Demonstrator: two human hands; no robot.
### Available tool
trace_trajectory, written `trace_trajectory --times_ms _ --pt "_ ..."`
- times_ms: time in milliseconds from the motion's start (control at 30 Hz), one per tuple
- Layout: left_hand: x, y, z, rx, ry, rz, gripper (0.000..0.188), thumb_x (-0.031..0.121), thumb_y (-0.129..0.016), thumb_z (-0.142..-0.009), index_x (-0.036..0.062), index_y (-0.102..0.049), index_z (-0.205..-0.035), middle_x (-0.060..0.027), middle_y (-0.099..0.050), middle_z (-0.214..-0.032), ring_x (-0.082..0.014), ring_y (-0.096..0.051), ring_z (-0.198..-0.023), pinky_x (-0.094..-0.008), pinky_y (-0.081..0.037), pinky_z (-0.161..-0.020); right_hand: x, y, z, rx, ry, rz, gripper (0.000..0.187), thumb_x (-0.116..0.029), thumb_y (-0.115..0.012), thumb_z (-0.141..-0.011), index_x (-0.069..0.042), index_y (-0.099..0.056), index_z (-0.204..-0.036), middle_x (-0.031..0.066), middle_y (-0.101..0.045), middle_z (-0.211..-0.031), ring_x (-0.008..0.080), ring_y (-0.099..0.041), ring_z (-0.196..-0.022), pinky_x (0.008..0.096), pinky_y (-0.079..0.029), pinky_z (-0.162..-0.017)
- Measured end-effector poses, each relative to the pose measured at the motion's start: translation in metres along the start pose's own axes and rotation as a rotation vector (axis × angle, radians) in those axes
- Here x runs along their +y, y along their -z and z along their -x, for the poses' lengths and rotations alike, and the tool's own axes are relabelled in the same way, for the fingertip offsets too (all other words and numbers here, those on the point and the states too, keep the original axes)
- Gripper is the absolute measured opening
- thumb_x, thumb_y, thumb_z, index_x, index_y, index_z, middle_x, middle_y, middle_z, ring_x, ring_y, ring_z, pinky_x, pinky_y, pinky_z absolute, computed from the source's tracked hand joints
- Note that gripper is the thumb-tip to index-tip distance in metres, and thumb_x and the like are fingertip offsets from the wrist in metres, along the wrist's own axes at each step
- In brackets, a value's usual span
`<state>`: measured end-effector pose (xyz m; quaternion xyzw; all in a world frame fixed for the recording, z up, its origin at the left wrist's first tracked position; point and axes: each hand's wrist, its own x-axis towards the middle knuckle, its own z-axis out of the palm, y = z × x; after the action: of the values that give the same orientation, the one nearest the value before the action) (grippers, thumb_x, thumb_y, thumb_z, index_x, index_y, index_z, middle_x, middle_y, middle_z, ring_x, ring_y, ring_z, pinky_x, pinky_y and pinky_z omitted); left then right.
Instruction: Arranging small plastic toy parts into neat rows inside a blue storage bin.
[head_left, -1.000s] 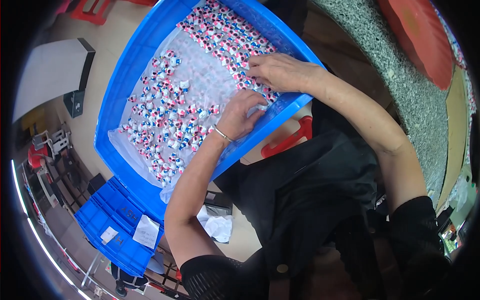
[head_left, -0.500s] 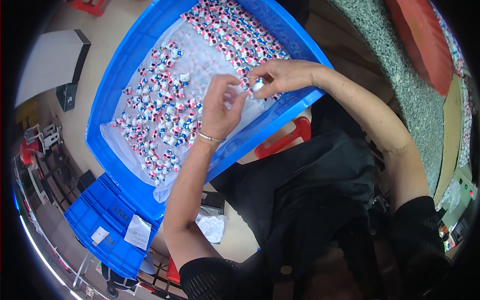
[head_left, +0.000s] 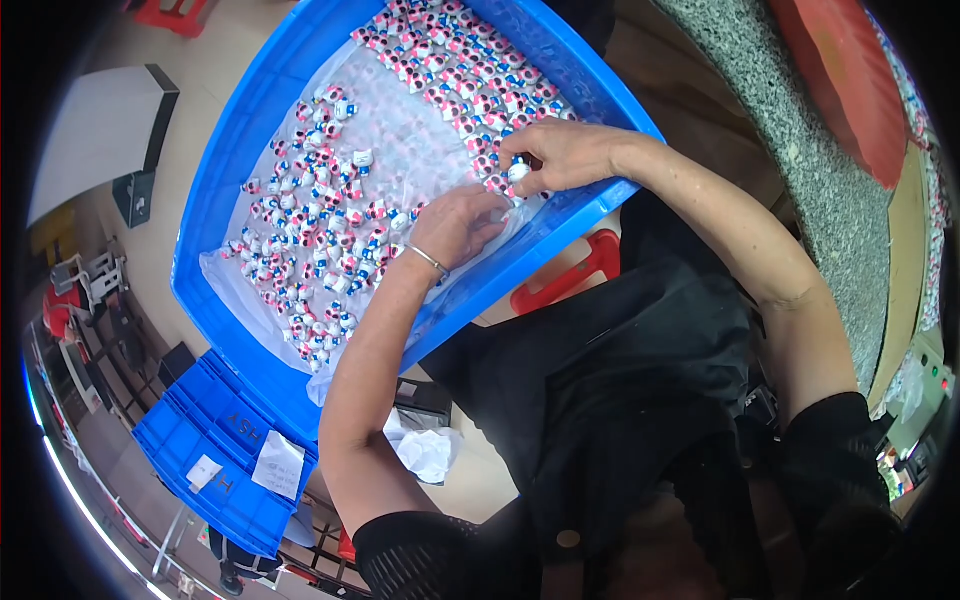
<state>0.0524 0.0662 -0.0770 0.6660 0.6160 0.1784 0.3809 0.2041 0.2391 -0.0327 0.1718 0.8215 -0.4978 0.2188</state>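
Between the thumb and fingers of my right hand is a small white, pink and blue figurine. It is held just above the near end of a dense block of similar figurines. My left hand is low beside it, its fingers bent down toward a thin translucent plastic sheet. Whatever those fingertips grip, if anything, is hidden. More figurines lie loosely scattered on the sheet to the left. Everything rests inside a large blue plastic bin.
Below the bin at the left stands a blue crate with paper labels. A red stool shows under the bin's near edge. To the right is a speckled stone-like surface with a red tray. Crumpled white paper lies on the floor.
My left hand has dropped lower onto the sheet, and its fingers have curled downward. The right hand stays nearly in place, still holding the figurine.
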Motion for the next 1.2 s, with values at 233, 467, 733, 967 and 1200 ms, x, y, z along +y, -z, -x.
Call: trace_trajectory --times_ms 233,467,733,967,1200 --pt "-0.001 -0.002 -0.006 -0.050 -0.065 -0.040 0.027 0.011 -0.070 -0.075 0.0094 -0.064 -0.101 -0.0105 -0.064 -0.088 -0.0314 -0.064 -0.083 -0.0416 -0.051 -0.072 0.002 0.000 0.000 0.006 0.031 0.006 0.038 -0.025 -0.068 -0.084 -0.003 -0.060 -0.114 0.0145 -0.064 -0.086 0.0244 -0.062 -0.082 0.0369 -0.048 -0.073" --pt "-0.007 0.017 0.005 0.023 -0.024 -0.078 0.027 0.008 -0.071 -0.077 0.0069 -0.065 -0.103 -0.0105 -0.063 -0.086 -0.0259 -0.065 -0.074 -0.0368 -0.052 -0.067 -0.001 0.003 0.001 0.026 0.030 -0.004 0.042 -0.026 -0.070 -0.077 -0.004 -0.063 -0.112 0.0166 -0.067 -0.095 0.0287 -0.064 -0.091 0.0394 -0.049 -0.080" --pt "0.018 -0.005 0.004 0.008 0.175 0.405 0.029 0.004 -0.073 -0.079 0.0031 -0.064 -0.106 -0.0077 -0.066 -0.083 -0.0127 -0.066 -0.074 -0.0270 -0.053 -0.068 0.002 0.001 0.000 0.206 0.093 -0.039 0.040 -0.029 -0.072 -0.080 -0.003 -0.063 -0.109 0.0110 -0.060 -0.076 0.0224 -0.059 -0.074 0.0361 -0.047 -0.070" --pt "0.020 -0.014 -0.011 0.044 0.128 0.353 0.021 0.005 -0.068 -0.078 0.0073 -0.067 -0.100 -0.0157 -0.069 -0.078 -0.0300 -0.069 -0.073 -0.0386 -0.053 -0.067 0.007 0.001 0.002 0.207 0.088 -0.010 0.045 -0.031 -0.072 -0.076 -0.003 -0.063 -0.109 0.0146 -0.065 -0.086 0.0268 -0.061 -0.086 0.0379 -0.047 -0.078" --pt "0.008 -0.017 -0.012 0.103 0.013 0.070 0.021 0.012 -0.068 -0.079 0.0113 -0.068 -0.100 -0.0147 -0.069 -0.086 -0.0331 -0.067 -0.078 -0.0430 -0.053 -0.068 0.005 0.001 -0.001 0.205 0.115 -0.078 0.042 -0.027 -0.075 -0.076 -0.003 -0.062 -0.108 0.0129 -0.063 -0.078 0.0219 -0.062 -0.075 0.0345 -0.048 -0.070"
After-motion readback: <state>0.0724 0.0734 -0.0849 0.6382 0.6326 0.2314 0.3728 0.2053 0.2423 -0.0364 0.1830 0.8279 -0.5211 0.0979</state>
